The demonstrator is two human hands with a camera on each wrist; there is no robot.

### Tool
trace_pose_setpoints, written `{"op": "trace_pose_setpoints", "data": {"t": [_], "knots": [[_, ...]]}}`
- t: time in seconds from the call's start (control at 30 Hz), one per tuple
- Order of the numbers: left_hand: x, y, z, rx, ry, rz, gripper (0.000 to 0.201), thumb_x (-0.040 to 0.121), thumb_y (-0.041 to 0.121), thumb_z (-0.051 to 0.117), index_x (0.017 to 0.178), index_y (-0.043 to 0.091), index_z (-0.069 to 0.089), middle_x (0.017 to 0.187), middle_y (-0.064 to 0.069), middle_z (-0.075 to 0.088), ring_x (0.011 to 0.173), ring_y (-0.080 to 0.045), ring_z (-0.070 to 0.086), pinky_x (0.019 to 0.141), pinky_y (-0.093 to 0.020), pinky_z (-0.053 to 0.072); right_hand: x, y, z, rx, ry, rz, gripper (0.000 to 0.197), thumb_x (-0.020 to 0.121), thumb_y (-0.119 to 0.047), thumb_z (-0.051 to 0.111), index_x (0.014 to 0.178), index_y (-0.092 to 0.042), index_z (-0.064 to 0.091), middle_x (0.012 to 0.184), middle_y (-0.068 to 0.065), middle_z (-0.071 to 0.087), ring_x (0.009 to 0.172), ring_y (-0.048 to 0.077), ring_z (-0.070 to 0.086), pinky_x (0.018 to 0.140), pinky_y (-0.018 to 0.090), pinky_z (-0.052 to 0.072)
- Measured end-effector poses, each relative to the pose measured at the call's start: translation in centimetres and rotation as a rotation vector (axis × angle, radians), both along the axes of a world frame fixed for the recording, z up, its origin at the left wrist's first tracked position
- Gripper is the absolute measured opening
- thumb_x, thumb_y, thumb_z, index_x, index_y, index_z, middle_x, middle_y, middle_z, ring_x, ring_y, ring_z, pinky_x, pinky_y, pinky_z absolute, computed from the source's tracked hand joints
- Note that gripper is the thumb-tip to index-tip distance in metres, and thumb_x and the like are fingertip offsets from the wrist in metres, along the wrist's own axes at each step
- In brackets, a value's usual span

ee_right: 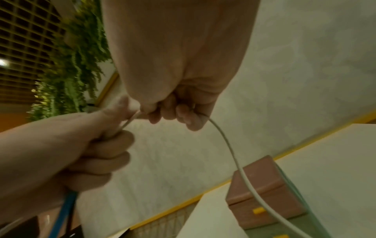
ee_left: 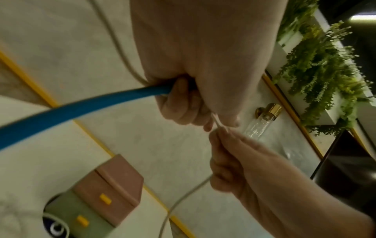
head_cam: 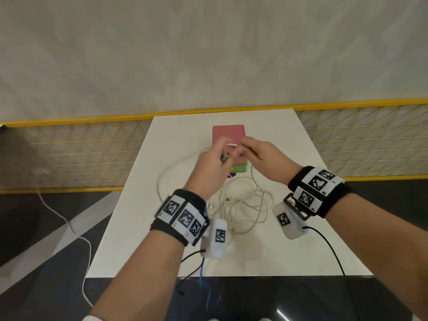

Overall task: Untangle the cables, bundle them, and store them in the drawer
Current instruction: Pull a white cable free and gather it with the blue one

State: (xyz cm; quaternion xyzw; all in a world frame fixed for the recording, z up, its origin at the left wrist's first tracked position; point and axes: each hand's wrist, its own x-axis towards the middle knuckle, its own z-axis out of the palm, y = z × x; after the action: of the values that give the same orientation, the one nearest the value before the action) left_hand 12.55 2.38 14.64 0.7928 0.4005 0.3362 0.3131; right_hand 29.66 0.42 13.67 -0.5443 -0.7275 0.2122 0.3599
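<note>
Both hands are raised over the white table [head_cam: 312,216], just in front of the small drawer box [head_cam: 228,134], which has a pink top and a green drawer with yellow handles. My left hand [head_cam: 223,156] grips a blue cable [ee_left: 81,109] in its curled fingers and also holds a thin white cable [head_cam: 231,144]. My right hand [head_cam: 243,149] pinches the same white cable [ee_right: 234,153] close beside the left; it trails down past the box. A tangle of white cables [head_cam: 240,205] lies on the table under my wrists.
A dark round object [ee_left: 55,225] sits at the foot of the drawer box. A yellow-framed mesh railing [head_cam: 92,154] runs behind the table. A white cord [head_cam: 69,223] lies on the floor to the left. Black leads hang from both wrist cameras.
</note>
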Motion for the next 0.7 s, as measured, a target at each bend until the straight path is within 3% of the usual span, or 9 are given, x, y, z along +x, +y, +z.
{"op": "trace_pose_setpoints", "data": {"t": [0.07, 0.17, 0.27, 0.33, 0.4, 0.43, 0.53, 0.63, 0.7], "knots": [[0.0, 0.3, 0.1, 0.042, 0.0, 0.029, 0.02, 0.099, 0.037, 0.052, 0.091, 0.018, 0.053, 0.059, 0.006, 0.044, 0.047, -0.004, 0.038, 0.045, -0.016, 0.03, -0.1, 0.0, 0.2, -0.003, -0.011, 0.013, 0.027, 0.1, -0.013, 0.039, 0.075, -0.019, 0.044, 0.064, -0.009, 0.041, 0.057, -0.003, 0.043, 0.057, 0.01, 0.035], [-1.3, 1.6, 1.0, 0.134, -0.13, 0.219, 0.024, 0.099, 0.033, 0.054, 0.087, 0.012, 0.052, 0.058, 0.008, 0.043, 0.046, -0.002, 0.037, 0.045, -0.015, 0.031, 1.0, -0.1, -0.8, -0.081, -0.019, -0.009, 0.025, 0.102, -0.017, 0.035, 0.09, 0.002, 0.047, 0.072, 0.0, 0.045, 0.058, -0.005, 0.047, 0.059, 0.009, 0.038], [-2.5, 2.6, 0.7, 0.145, -0.198, 0.391, 0.025, 0.099, 0.033, 0.055, 0.086, 0.013, 0.051, 0.057, 0.008, 0.043, 0.048, -0.003, 0.039, 0.049, -0.02, 0.03, 1.7, 0.4, -1.5, -0.143, -0.052, -0.023, 0.028, 0.102, -0.018, 0.033, 0.1, 0.006, 0.048, 0.073, -0.001, 0.046, 0.058, -0.008, 0.05, 0.058, 0.011, 0.039], [-2.3, 2.6, 0.0, 0.099, -0.207, 0.429, 0.018, 0.1, 0.032, 0.052, 0.096, 0.014, 0.055, 0.059, 0.009, 0.046, 0.049, -0.002, 0.043, 0.053, -0.024, 0.032, 1.3, 1.1, -1.0, -0.14, -0.071, -0.017, 0.026, 0.102, -0.019, 0.033, 0.094, -0.001, 0.049, 0.073, -0.002, 0.046, 0.057, -0.003, 0.049, 0.058, 0.016, 0.04], [-1.5, 2.0, -0.5, 0.079, -0.188, 0.329, 0.022, 0.101, 0.029, 0.051, 0.121, 0.022, 0.057, 0.059, 0.01, 0.045, 0.05, -0.001, 0.045, 0.053, -0.019, 0.036, 0.3, 1.6, 0.0, -0.101, -0.101, 0.009, 0.024, 0.102, -0.018, 0.035, 0.082, -0.013, 0.047, 0.07, -0.004, 0.046, 0.058, 0.005, 0.043, 0.059, 0.022, 0.039], [-1.0, 1.7, -0.8, 0.081, -0.141, 0.248, 0.027, 0.101, 0.03, 0.05, 0.127, 0.025, 0.056, 0.058, 0.011, 0.044, 0.052, -0.001, 0.046, 0.054, -0.014, 0.037, -0.3, 1.7, 0.5, -0.078, -0.116, 0.03, 0.025, 0.101, -0.017, 0.036, 0.078, -0.017, 0.046, 0.069, -0.007, 0.046, 0.059, 0.004, 0.043, 0.058, 0.019, 0.037], [0.0, 1.2, -0.8, 0.098, -0.029, 0.13, 0.024, 0.101, 0.034, 0.05, 0.101, 0.013, 0.061, 0.061, 0.012, 0.049, 0.056, -0.005, 0.048, 0.054, -0.018, 0.034, -1.2, 1.7, 1.4, -0.03, -0.137, 0.079, 0.033, 0.1, -0.01, 0.038, 0.073, -0.03, 0.043, 0.07, -0.015, 0.046, 0.062, -0.002, 0.047, 0.059, 0.011, 0.035], [-0.7, 2.1, -0.2, 0.15, -0.052, 0.187, 0.029, 0.098, 0.036, 0.055, 0.085, 0.01, 0.056, 0.054, 0.008, 0.041, 0.047, -0.008, 0.036, 0.047, -0.018, 0.028, -0.8, 1.2, 0.8, -0.07, -0.084, 0.06, 0.022, 0.101, -0.015, 0.037, 0.082, -0.01, 0.047, 0.07, -0.013, 0.047, 0.059, -0.008, 0.05, 0.058, 0.009, 0.038], [-1.3, 2.5, 0.3, 0.189, -0.108, 0.234, 0.026, 0.097, 0.033, 0.057, 0.082, 0.012, 0.055, 0.053, 0.006, 0.039, 0.047, -0.01, 0.034, 0.048, -0.019, 0.028, -0.4, 1.3, -0.1, -0.128, -0.03, 0.047, 0.023, 0.101, -0.016, 0.037, 0.088, 0.0, 0.047, 0.072, -0.008, 0.051, 0.06, -0.003, 0.052, 0.061, 0.011, 0.042]]}}
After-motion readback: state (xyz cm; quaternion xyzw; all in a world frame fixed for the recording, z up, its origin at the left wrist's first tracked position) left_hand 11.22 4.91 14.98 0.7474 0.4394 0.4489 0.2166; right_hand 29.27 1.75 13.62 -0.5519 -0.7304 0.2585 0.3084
